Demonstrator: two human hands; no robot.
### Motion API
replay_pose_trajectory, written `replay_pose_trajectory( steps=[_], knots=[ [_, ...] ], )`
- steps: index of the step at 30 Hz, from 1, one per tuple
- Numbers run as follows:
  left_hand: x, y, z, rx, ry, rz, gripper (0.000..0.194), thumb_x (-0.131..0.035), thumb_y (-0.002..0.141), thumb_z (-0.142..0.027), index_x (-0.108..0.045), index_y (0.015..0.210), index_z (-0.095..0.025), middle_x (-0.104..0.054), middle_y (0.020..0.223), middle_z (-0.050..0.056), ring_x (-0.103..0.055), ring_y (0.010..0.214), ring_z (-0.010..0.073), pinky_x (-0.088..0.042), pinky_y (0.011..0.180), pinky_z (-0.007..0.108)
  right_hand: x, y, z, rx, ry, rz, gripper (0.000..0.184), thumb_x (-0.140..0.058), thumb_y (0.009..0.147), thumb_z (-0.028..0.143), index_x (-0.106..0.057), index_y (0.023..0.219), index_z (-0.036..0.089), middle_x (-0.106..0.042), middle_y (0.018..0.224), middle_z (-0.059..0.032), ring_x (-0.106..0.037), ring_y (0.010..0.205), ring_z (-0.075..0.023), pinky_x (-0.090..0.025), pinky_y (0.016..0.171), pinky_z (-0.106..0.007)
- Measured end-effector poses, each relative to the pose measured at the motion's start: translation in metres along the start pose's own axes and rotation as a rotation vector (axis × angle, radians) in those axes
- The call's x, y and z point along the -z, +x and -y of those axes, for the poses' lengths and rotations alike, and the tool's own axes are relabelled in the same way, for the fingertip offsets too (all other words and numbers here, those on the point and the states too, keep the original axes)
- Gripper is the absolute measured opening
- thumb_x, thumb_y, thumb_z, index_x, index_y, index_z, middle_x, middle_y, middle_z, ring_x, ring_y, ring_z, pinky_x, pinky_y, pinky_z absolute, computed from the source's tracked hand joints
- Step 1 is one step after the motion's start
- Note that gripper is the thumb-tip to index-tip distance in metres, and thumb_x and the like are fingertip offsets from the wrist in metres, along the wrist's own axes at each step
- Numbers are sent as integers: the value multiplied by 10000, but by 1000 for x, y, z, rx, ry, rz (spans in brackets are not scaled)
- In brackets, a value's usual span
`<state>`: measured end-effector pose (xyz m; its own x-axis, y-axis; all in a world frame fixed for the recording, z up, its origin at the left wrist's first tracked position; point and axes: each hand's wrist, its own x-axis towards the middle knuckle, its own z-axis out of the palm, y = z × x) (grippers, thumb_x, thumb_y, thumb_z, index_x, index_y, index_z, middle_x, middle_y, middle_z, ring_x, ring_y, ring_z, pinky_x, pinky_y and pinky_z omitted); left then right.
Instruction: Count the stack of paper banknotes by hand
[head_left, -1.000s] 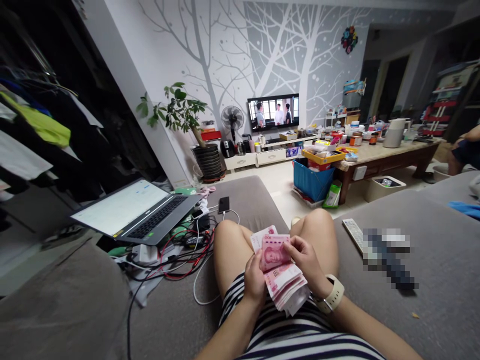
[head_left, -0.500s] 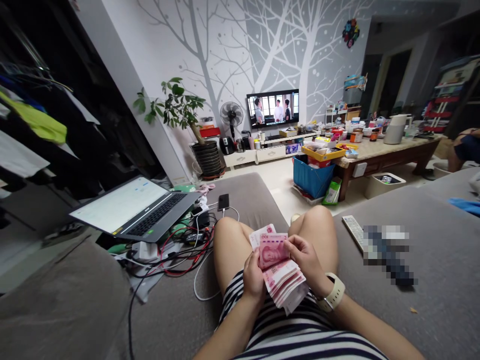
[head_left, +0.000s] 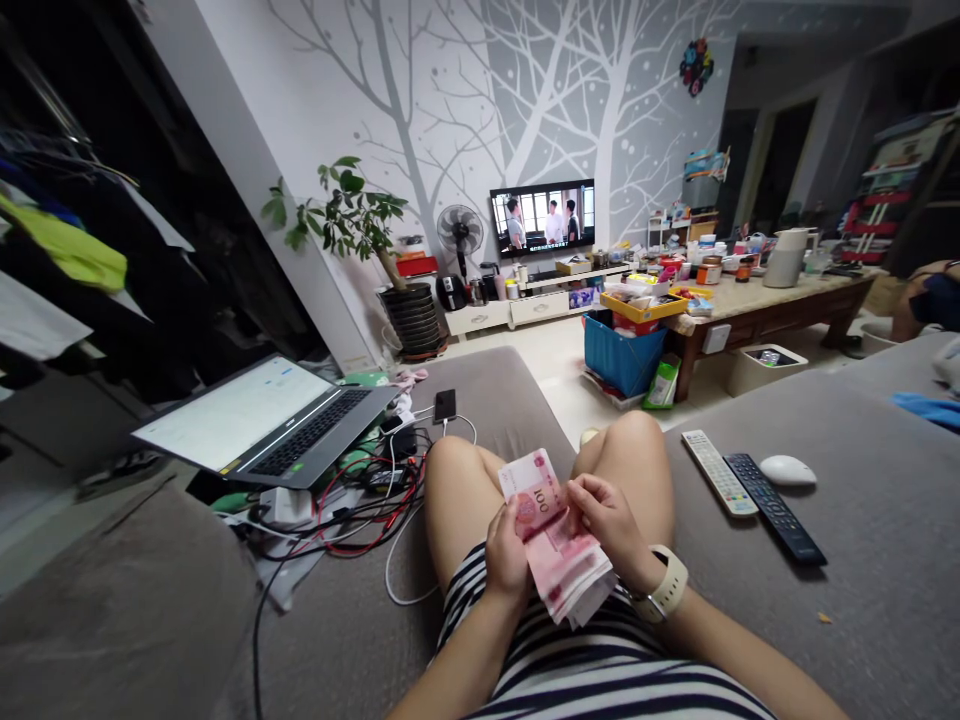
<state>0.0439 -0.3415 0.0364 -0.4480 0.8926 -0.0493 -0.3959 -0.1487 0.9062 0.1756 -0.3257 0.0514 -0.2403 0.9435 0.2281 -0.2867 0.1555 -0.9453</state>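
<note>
Over my lap is a stack of red 100 banknotes, folded over so the lower ends fan out toward my striped clothing. My left hand is closed on the stack's left edge, thumb on top. My right hand, with a cream watch on its wrist, pinches at the right side of the notes. Thumb and forefinger meet near the upper note's edge. One note between the hands is bent and blurred. The fingers beneath the stack are hidden.
Left of my legs, a laptop stands beside tangled cables and a charging phone. To the right lie a white remote, a black remote and a white mouse. Ahead, a cluttered table and blue bin stand; a person's leg shows far right.
The portrait note between my hands has flipped down toward me, so the upper note's 100 now shows. My hands stay nearly in place. The view has shifted slightly.
</note>
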Motion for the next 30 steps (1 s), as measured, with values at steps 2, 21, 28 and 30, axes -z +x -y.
replay_pose_trajectory(
  steps=[2,21,28,30],
  knots=[
    [-2,0,-1,21,-38,61,317,-635,682,-425,-698,781,-130,-721,840,95,-651,823,219,-474,817,342,1,1,-2,-16,21,8,377,-521,809,519,-483,633,187,-481,438,43,-390,387,-93,-274,405,-226],
    [-9,-7,-9,70,-91,148,249,-633,680,-377,-687,776,-154,-728,780,65,-661,772,225,-495,764,337,6,7,-8,58,-72,-117,362,-613,740,511,-504,646,179,-492,571,28,-430,537,-117,-351,510,-235],
    [-5,-4,-10,30,2,44,284,-598,705,-384,-707,762,-128,-728,792,71,-648,780,209,-486,769,326,3,5,-3,50,-31,-111,338,-619,743,483,-515,649,176,-494,577,27,-431,543,-119,-347,522,-232],
    [-4,-4,-9,42,-8,51,297,-604,699,-391,-709,772,-123,-729,790,75,-651,778,214,-486,769,331,2,5,-4,52,-27,-108,331,-618,747,475,-517,652,175,-492,579,25,-432,548,-121,-347,525,-233]
  ],
)
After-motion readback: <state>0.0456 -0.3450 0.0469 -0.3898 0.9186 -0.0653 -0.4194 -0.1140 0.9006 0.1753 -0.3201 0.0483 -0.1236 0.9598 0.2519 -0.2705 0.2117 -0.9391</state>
